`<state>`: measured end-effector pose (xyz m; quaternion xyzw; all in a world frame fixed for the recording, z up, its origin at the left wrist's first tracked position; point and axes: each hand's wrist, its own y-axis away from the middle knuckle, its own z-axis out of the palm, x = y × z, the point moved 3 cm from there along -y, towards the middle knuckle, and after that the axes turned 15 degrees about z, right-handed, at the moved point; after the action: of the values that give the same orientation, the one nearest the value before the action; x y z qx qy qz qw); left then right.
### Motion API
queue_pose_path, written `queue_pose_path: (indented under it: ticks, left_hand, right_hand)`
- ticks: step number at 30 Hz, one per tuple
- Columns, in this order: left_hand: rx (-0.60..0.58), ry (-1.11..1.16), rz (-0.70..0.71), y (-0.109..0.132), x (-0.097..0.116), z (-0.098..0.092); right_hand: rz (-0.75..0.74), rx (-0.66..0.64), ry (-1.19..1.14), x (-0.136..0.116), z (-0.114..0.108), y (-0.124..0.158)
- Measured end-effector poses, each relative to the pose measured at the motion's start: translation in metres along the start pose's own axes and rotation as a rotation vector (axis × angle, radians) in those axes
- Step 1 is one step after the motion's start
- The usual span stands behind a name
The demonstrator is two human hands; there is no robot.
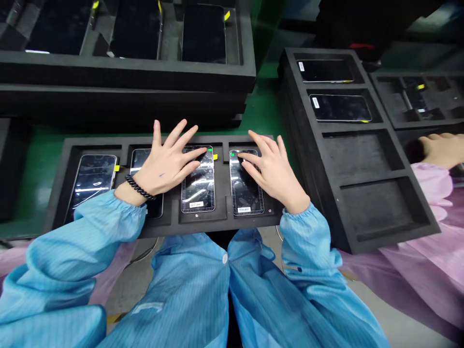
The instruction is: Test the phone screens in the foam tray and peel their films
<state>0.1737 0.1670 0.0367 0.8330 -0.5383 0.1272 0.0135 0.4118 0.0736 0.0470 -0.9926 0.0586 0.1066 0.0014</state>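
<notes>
In front of me a black foam tray (174, 222) holds several smartphones in its compartments. My left hand (168, 162) is spread, its index fingertip at the top of the third phone (197, 188), near a green mark on the lit screen. My right hand (271, 169) has its fingers apart, the index fingertip at the upper part of the rightmost phone (248, 195), which shows a similar grid and green mark. The second phone (155, 208) is partly hidden under my left hand and wrist. At the far left lies a phone with a dark screen (94, 176) and a yellow tab.
Behind, stacked foam trays (126, 70) hold more phones with yellow tabs. To the right, another tray stack (335, 150) has two phones in its upper compartments. A co-worker's hand (442, 149) with a pink sleeve is at the far right, near another tray (391, 123).
</notes>
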Motion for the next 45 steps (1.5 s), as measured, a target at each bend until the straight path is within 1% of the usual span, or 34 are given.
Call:
queue_pose_path:
  ticks: [4, 8, 11, 15, 18, 22, 25, 30, 33, 40, 45]
  left_hand:
    - [0.018, -0.014, -0.062, 0.016, -0.004, -0.005]
    - [0.048, -0.037, -0.112, 0.027, -0.008, -0.007]
    - [0.053, -0.034, -0.136, 0.029, -0.008, -0.008]
    - [0.047, -0.026, -0.152, 0.027, -0.004, -0.008]
    - [0.046, -0.028, -0.15, 0.028, 0.001, -0.005]
    - [0.037, -0.071, -0.1, 0.033, 0.013, 0.002]
    - [0.043, -0.082, -0.087, 0.04, 0.025, 0.005]
    - [0.058, -0.111, -0.068, 0.053, 0.044, 0.007]
    - [0.031, -0.113, -0.066, 0.062, 0.053, 0.008]
    - [0.015, -0.16, -0.029, 0.085, 0.078, 0.009]
    - [0.011, -0.152, -0.041, 0.093, 0.09, 0.009]
  right_hand:
    - [0.069, 0.051, 0.017, 0.016, -0.001, 0.008]
    - [0.091, 0.112, 0.009, 0.025, 0.001, 0.012]
    - [0.096, 0.144, 0.007, 0.028, 0.002, 0.013]
    - [0.085, 0.158, -0.001, 0.029, 0.005, 0.014]
    - [0.078, 0.147, 0.002, 0.027, 0.005, 0.018]
    - [0.065, 0.107, -0.001, 0.023, 0.005, 0.033]
    - [0.057, 0.107, -0.011, 0.021, 0.004, 0.047]
    - [0.045, 0.109, -0.005, 0.02, 0.004, 0.066]
    - [0.023, 0.106, -0.003, 0.018, 0.003, 0.075]
    - [0.009, 0.096, -0.021, 0.015, 0.002, 0.101]
    - [-0.006, 0.085, -0.018, 0.014, 0.002, 0.116]
